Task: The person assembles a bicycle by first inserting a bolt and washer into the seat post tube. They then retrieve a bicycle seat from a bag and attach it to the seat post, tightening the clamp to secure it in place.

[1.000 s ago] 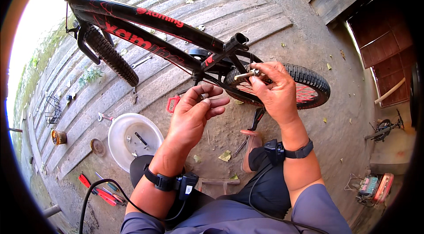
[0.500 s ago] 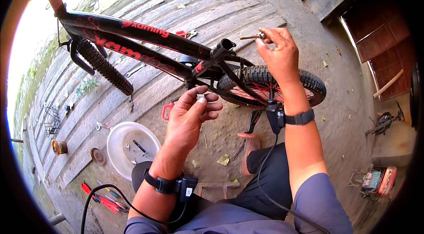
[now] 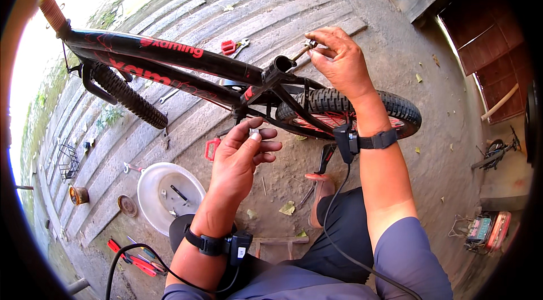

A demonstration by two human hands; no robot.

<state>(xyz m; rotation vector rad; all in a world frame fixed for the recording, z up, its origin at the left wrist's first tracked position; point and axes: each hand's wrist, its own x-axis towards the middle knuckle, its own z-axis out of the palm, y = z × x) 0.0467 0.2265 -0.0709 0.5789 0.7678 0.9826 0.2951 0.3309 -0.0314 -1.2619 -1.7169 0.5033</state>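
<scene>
A black and red bicycle frame [image 3: 223, 62] stretches across in front of me, its seat tube [image 3: 281, 65] ending in an open top with no seatpost in it. Between thumb and fingers, my right hand [image 3: 344, 68] pinches a bolt [image 3: 299, 54], a thin rod with a thicker metal end. The rod's tip points down-left, right beside the seat tube's rim; whether they touch I cannot tell. My left hand [image 3: 236, 159], palm up below the frame, pinches a small silver metal nut-like piece [image 3: 254, 132] between thumb and fingers.
The knobby rear wheel [image 3: 396, 107] lies right of the frame. A white basin [image 3: 148, 192] with small parts stands at left, near red-handled tools [image 3: 136, 261]. Red pedals [image 3: 228, 47], a wrench [image 3: 241, 48] and a rusty tin [image 3: 79, 195] are on the ground. Cables run from both wrists.
My right hand has moved left and slightly down, bringing the bolt to the seat tube's top. My left hand keeps its pinch, nearly in place. The frame appears shifted slightly left.
</scene>
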